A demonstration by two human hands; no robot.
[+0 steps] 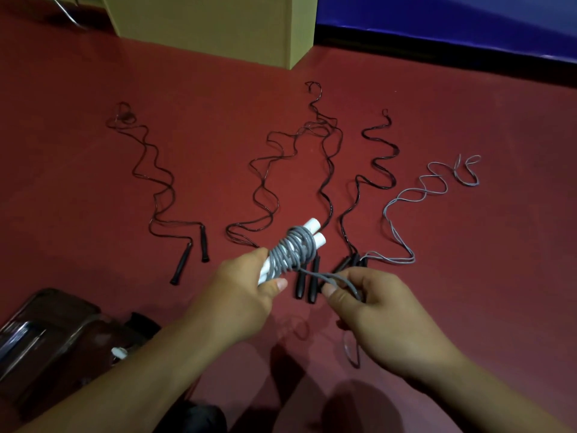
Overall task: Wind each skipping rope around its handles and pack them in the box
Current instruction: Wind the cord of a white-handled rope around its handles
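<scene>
Grey skipping rope (288, 250) in my view, held up above the red floor (468, 276), centre of frame. Its two white handles (313, 234) lie side by side, tilted up and away to the right; grey cord is coiled in many tight turns around their middle, white ends showing beyond the coil at the top. Lower handle ends sit inside my left hand (240, 295), fingers and thumb wrapped round the bundle. A loose doubled tail of the grey cord (324, 278) runs from the coil across to my right hand (384, 310), which pinches it between thumb and curled fingers; a short loop hangs below that hand.

On the floor beyond: four black skipping ropes laid out unwound in wavy lines. One lies far left (156, 182) with its black handles (193, 254) near each other. Two more (268, 182) run up the middle, cords crossing near the top. A fourth (374, 164) lies right of them. Black handles (307, 282) sit just behind my hands, partly hidden. A second grey rope (427, 185) lies unwound at far right.

Lower left, a dark clear-sided box (46, 332), something small and white beside it, too blurred to name. Yellow pillar (218, 23) and blue wall padding (452, 17) at the top.
</scene>
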